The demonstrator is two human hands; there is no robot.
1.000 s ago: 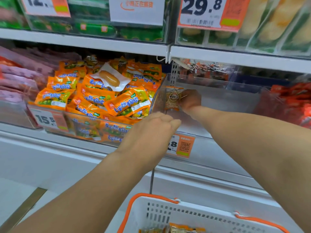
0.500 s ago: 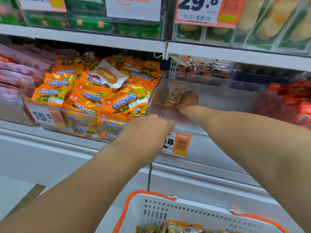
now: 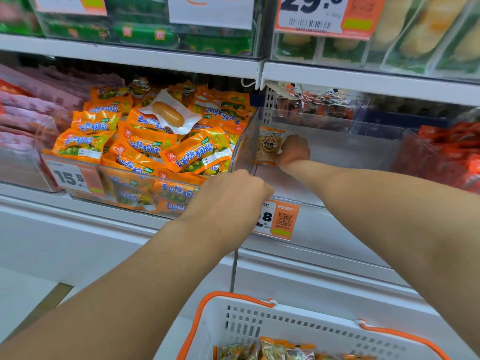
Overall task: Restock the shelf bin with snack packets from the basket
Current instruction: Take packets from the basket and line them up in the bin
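A clear plastic shelf bin (image 3: 337, 157) stands on the middle shelf. Inside it, against the left wall, my right hand (image 3: 294, 150) holds a small orange-edged snack packet (image 3: 268, 145) upright. My left hand (image 3: 233, 196) grips the bin's front left corner with curled fingers. A white basket (image 3: 298, 326) with orange handles sits at the bottom of the view, with several similar snack packets (image 3: 275, 350) in it.
The bin to the left is heaped with orange packets (image 3: 155, 146) and one white-wrapped sausage (image 3: 168, 116). Red packets (image 3: 452, 152) fill the bin at the right. Price tags hang on the bin fronts (image 3: 279, 219). A shelf with green packs runs above.
My right hand has kept the packet in the bin's left corner, shifting it only slightly. My left hand stays on the bin's front corner. The view has tilted down, showing more of the basket.
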